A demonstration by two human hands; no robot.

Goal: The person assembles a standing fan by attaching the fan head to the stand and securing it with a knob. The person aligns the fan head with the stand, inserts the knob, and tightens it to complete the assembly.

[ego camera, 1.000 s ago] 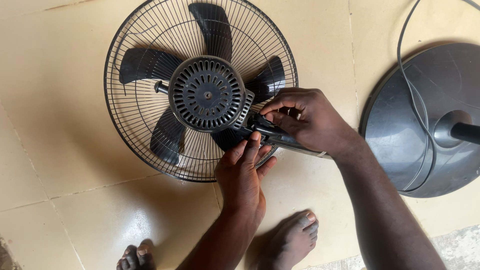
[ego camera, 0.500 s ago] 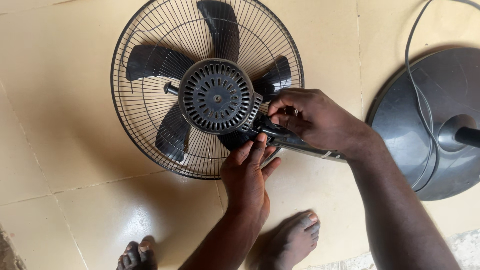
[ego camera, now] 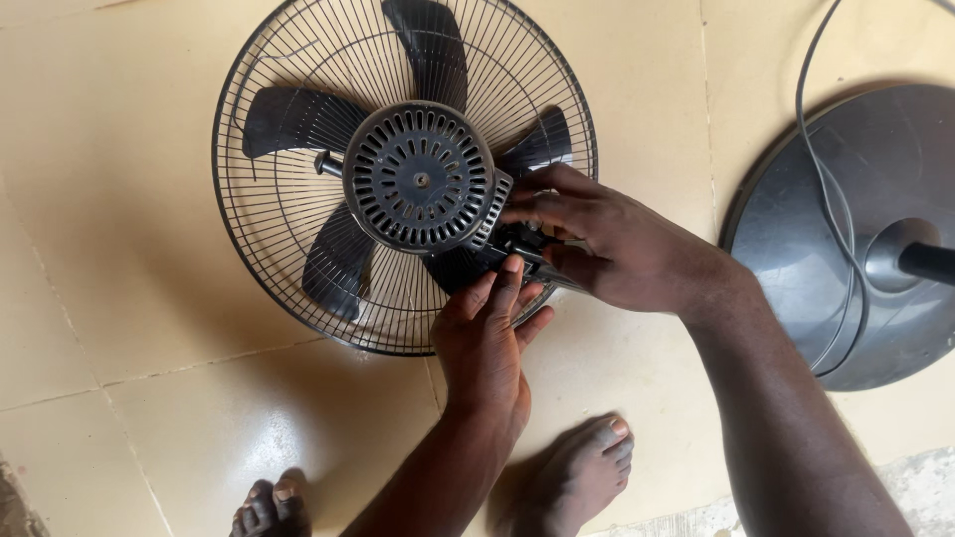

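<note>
A black fan head lies face down on the tiled floor, its wire grille (ego camera: 269, 199) around dark blades and the round vented motor housing (ego camera: 418, 177) on top. My right hand (ego camera: 607, 244) grips the fan's neck bracket (ego camera: 517, 242) beside the housing, fingers wrapped over it. From below, my left hand (ego camera: 484, 338) presses its fingertips against the same bracket and the grille's edge.
The fan's round dark base (ego camera: 865, 239) with its pole stub (ego camera: 925, 261) lies at the right, a grey cord (ego camera: 811, 149) looping over it. My bare feet (ego camera: 587, 467) rest on the cream floor tiles (ego camera: 119, 328) at the bottom.
My right hand has slid left along the neck, now covering the bracket next to the motor housing. The left hand stays put.
</note>
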